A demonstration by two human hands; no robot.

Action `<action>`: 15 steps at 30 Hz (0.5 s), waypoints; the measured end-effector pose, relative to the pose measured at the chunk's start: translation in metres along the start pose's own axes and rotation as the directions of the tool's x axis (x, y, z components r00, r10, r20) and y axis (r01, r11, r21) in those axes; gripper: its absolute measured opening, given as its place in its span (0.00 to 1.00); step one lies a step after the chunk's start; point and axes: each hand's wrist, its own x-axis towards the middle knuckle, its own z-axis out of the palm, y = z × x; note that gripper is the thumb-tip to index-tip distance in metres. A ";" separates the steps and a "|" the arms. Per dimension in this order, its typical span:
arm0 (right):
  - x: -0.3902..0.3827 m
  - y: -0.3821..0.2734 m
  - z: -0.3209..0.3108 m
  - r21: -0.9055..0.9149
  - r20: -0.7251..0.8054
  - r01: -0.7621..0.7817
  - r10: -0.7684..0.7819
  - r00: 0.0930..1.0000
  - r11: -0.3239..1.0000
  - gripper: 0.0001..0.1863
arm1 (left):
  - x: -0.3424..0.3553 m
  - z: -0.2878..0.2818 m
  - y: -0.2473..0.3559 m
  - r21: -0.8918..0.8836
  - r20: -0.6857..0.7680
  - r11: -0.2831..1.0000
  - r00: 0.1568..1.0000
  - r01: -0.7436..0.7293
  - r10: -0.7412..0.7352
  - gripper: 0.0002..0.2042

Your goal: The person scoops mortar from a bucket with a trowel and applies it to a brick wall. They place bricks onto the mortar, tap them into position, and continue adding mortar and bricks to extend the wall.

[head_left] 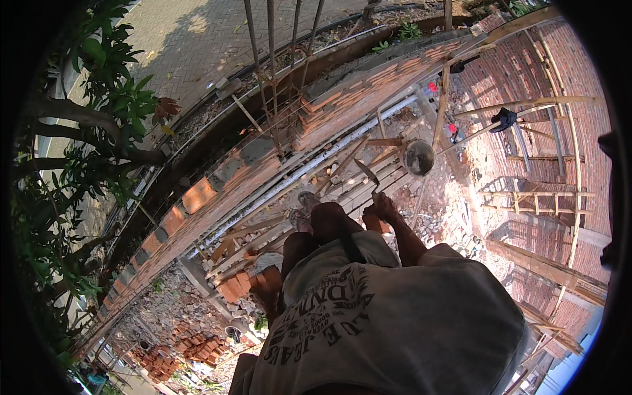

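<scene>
My right hand (386,208) grips the handle of a trowel (367,172), its blade pointing up and left beyond my knees. Just below that hand, a red brick (375,224) shows beside my knee. Low on the left, my left hand (265,288) is down at a small stack of red bricks (234,288); shadow hides its fingers, so I cannot see whether it grips one. A round bucket (418,158) with grey contents stands past the trowel. Along the left runs a brick wall, with loose bricks (199,195) and grey mortar (228,172) on its top.
Wooden planks (368,187) lie beneath me, above rubble-strewn ground. Thin vertical rods (271,72) rise from the wall. Leafy branches (99,131) hang at the left. Timber poles (536,102) cross before another brick wall at the right. Brick piles (197,345) lie at lower left.
</scene>
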 end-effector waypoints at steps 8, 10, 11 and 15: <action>-0.048 0.036 0.037 0.062 0.031 -0.160 0.158 0.987 0.985 0.39 | 0.046 -0.032 0.013 0.100 0.030 0.978 0.983 -0.184 0.182 0.54; -0.060 0.034 0.036 0.103 -0.056 -0.150 0.157 0.986 0.983 0.39 | 0.063 -0.030 0.016 0.124 -0.020 0.952 0.959 -0.278 0.283 0.53; -0.067 0.033 0.033 0.094 -0.038 -0.238 0.242 0.969 0.967 0.34 | 0.071 -0.028 0.017 0.131 -0.054 0.931 0.935 -0.341 0.350 0.52; -0.090 0.021 0.024 -0.030 -0.122 -0.077 0.073 0.990 0.997 0.17 | 0.092 -0.031 0.020 0.065 -0.005 0.942 0.944 -0.329 0.330 0.56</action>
